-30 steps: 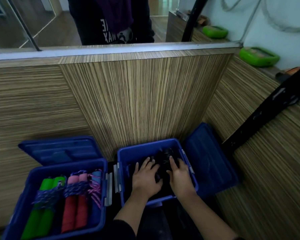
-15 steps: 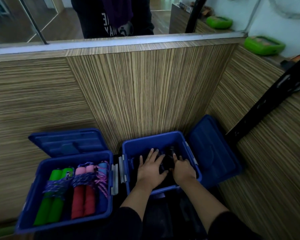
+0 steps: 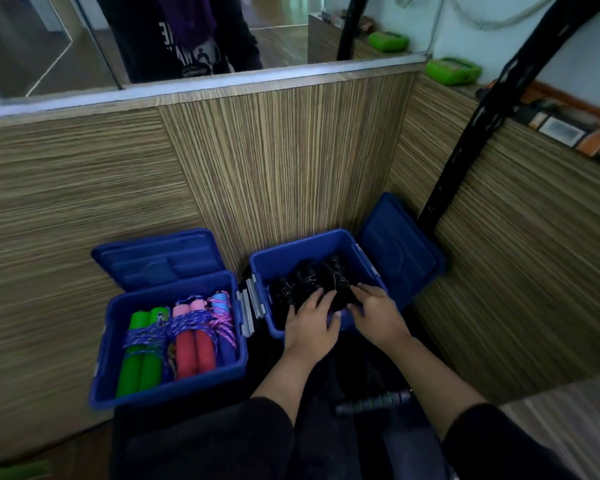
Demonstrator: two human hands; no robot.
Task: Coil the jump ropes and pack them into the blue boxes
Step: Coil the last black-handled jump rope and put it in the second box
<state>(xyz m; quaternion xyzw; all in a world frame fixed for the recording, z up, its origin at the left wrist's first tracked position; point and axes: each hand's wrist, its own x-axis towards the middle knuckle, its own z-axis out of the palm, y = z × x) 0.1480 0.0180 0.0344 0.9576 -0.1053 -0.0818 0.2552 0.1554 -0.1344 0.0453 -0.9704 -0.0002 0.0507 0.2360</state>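
Left hand (image 3: 310, 322): fingers straight and slightly spread, resting on the black jump ropes (image 3: 309, 282).
Right hand (image 3: 378, 311): fingers curled onto the same bundle.
Black jump ropes: inside the right blue box (image 3: 281, 265), handles lengthwise, pointing away.
Left blue box (image 3: 111, 341): coloured jump ropes (image 3: 174, 336), handles parallel, pointing away.
Lids: both open.

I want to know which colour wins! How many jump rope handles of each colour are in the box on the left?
Green handles: 2
Red-and-pink handles: 2
Light blue handles: 1 showing
Total: 5 in the left blue box
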